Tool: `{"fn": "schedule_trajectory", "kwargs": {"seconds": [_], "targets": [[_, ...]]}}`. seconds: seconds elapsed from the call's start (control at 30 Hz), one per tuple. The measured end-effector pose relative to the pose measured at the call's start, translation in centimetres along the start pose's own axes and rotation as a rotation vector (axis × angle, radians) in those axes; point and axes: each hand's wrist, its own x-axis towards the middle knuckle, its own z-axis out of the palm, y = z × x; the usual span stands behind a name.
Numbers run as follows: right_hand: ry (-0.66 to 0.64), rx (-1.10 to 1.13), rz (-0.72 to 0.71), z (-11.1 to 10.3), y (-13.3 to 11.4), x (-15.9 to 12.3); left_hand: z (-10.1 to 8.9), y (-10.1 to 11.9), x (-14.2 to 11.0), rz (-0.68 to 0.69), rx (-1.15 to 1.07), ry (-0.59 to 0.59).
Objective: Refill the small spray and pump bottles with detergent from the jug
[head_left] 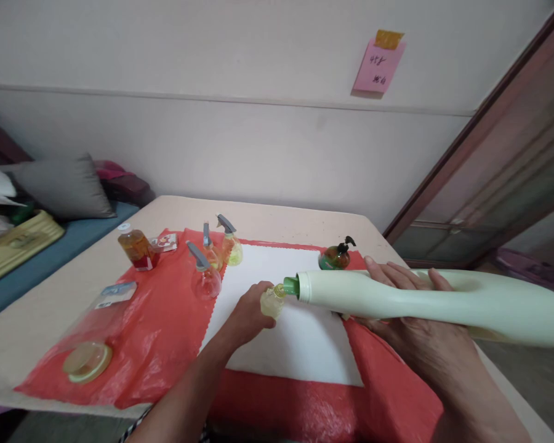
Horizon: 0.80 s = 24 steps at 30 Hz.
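Observation:
My left hand is wrapped around a small clear bottle with pale yellowish contents, held over the white sheet. My right hand grips a large pale green jug by its handle and body. The jug lies almost level, its mouth pointing left at the bottle's neck. Something green bridges the jug's mouth and the bottle's opening; I cannot tell if it is liquid or a spout. Behind the jug stands an amber pump bottle with a black pump head.
Left of the sheet stand several spray bottles with grey triggers, including a clear one. Farther left are a bottle of amber liquid, a clear packet and a round lidded container on red plastic. A pink note hangs on the wall.

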Motion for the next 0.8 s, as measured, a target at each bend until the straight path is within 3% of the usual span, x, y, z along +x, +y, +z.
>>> {"fn": "schedule_trajectory", "kwargs": {"seconds": [0.8], "targets": [[-0.008,0.025,0.019,0.29,0.09,-0.12,0.05,-0.16,0.05,-0.004,0.022,-0.003]]}}
